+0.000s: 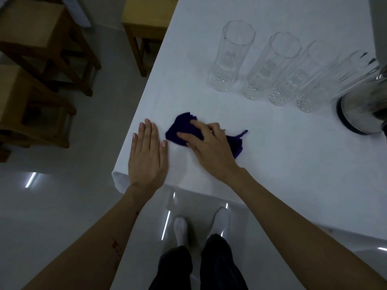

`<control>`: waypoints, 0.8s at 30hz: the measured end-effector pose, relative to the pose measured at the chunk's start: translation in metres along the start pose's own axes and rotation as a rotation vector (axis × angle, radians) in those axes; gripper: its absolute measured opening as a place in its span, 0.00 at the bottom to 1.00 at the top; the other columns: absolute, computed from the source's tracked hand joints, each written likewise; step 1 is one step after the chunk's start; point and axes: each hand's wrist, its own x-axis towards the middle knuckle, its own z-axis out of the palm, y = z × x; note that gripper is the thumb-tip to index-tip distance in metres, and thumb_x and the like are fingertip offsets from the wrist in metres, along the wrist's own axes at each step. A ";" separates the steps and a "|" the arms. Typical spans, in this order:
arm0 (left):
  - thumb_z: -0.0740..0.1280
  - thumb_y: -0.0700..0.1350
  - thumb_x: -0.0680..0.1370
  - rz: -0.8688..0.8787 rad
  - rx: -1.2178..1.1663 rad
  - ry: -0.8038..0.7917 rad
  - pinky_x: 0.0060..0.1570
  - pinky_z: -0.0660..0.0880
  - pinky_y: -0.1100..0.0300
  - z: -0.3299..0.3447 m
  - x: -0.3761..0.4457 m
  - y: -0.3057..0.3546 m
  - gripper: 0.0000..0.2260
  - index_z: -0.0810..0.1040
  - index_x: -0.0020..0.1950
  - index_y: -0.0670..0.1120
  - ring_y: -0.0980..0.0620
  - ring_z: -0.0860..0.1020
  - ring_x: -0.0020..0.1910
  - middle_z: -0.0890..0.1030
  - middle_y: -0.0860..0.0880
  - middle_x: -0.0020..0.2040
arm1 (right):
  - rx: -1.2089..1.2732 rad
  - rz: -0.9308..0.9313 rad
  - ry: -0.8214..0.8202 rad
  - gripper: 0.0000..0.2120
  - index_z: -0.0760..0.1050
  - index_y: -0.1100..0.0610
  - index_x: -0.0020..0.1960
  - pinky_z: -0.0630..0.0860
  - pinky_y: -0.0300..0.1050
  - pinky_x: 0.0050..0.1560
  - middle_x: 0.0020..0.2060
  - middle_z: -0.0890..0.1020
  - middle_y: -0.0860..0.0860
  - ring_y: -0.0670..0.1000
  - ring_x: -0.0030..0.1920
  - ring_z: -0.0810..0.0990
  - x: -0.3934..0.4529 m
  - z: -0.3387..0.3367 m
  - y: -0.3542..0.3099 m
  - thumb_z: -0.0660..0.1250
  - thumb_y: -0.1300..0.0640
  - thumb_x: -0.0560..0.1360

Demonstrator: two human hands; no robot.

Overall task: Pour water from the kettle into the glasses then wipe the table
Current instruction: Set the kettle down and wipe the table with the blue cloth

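A dark purple cloth (184,128) lies bunched on the white table (293,164) near its front left corner. My right hand (209,147) presses down on the cloth with fingers spread over it. My left hand (147,155) rests flat on the table just left of the cloth, fingers together, holding nothing. Several tall clear glasses (232,57) stand in a row behind the cloth; how much water they hold is hard to tell. A steel kettle (364,109) stands at the right edge of the view, partly cut off.
The table's left edge (146,97) runs diagonally, and its front corner sits by my left wrist. Wooden chairs (41,70) and a stool (144,28) stand on the glossy floor to the left. My legs and white socks (182,229) are below the table's front edge.
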 end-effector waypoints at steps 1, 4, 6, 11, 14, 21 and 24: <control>0.41 0.54 0.83 0.000 0.000 0.002 0.76 0.39 0.60 0.000 0.000 0.000 0.27 0.51 0.79 0.42 0.52 0.47 0.79 0.51 0.46 0.80 | 0.008 -0.047 -0.020 0.16 0.81 0.50 0.65 0.75 0.57 0.49 0.66 0.78 0.59 0.60 0.54 0.69 -0.009 -0.003 0.004 0.68 0.60 0.78; 0.41 0.55 0.83 0.009 -0.011 0.003 0.77 0.40 0.58 -0.002 0.000 0.001 0.28 0.51 0.79 0.41 0.52 0.47 0.79 0.51 0.46 0.80 | -0.014 -0.105 -0.042 0.16 0.81 0.48 0.64 0.75 0.58 0.48 0.66 0.78 0.59 0.60 0.54 0.70 -0.031 -0.017 0.026 0.65 0.59 0.79; 0.41 0.55 0.83 0.015 -0.018 0.013 0.77 0.42 0.56 -0.002 -0.001 0.001 0.28 0.52 0.79 0.41 0.51 0.48 0.79 0.52 0.45 0.80 | -0.047 -0.002 -0.001 0.17 0.81 0.48 0.64 0.75 0.59 0.47 0.65 0.79 0.58 0.60 0.54 0.70 -0.032 -0.023 0.039 0.64 0.59 0.78; 0.42 0.54 0.83 0.011 -0.022 0.016 0.77 0.42 0.55 -0.003 -0.001 0.003 0.27 0.52 0.79 0.40 0.51 0.48 0.79 0.52 0.45 0.80 | -0.067 0.204 0.079 0.20 0.80 0.51 0.66 0.75 0.62 0.49 0.64 0.78 0.62 0.65 0.54 0.73 0.008 -0.007 0.027 0.69 0.65 0.77; 0.42 0.53 0.83 0.011 -0.029 0.008 0.77 0.41 0.56 -0.002 0.000 0.001 0.27 0.51 0.79 0.41 0.51 0.47 0.79 0.51 0.45 0.80 | -0.020 0.064 0.049 0.24 0.81 0.51 0.65 0.76 0.59 0.49 0.64 0.78 0.62 0.61 0.53 0.69 0.010 0.005 0.001 0.74 0.68 0.72; 0.41 0.54 0.83 0.024 -0.075 0.013 0.77 0.41 0.58 -0.002 -0.002 0.001 0.27 0.50 0.79 0.42 0.53 0.46 0.79 0.51 0.46 0.80 | -0.005 -0.136 -0.061 0.23 0.82 0.50 0.63 0.76 0.57 0.49 0.65 0.79 0.60 0.60 0.55 0.68 -0.051 -0.020 0.013 0.73 0.68 0.72; 0.42 0.54 0.83 0.012 -0.078 0.016 0.77 0.41 0.58 -0.002 -0.001 0.001 0.27 0.50 0.79 0.42 0.53 0.46 0.79 0.50 0.47 0.80 | -0.042 0.029 0.014 0.22 0.82 0.49 0.63 0.75 0.58 0.48 0.64 0.79 0.59 0.59 0.54 0.69 -0.042 -0.025 0.031 0.73 0.67 0.73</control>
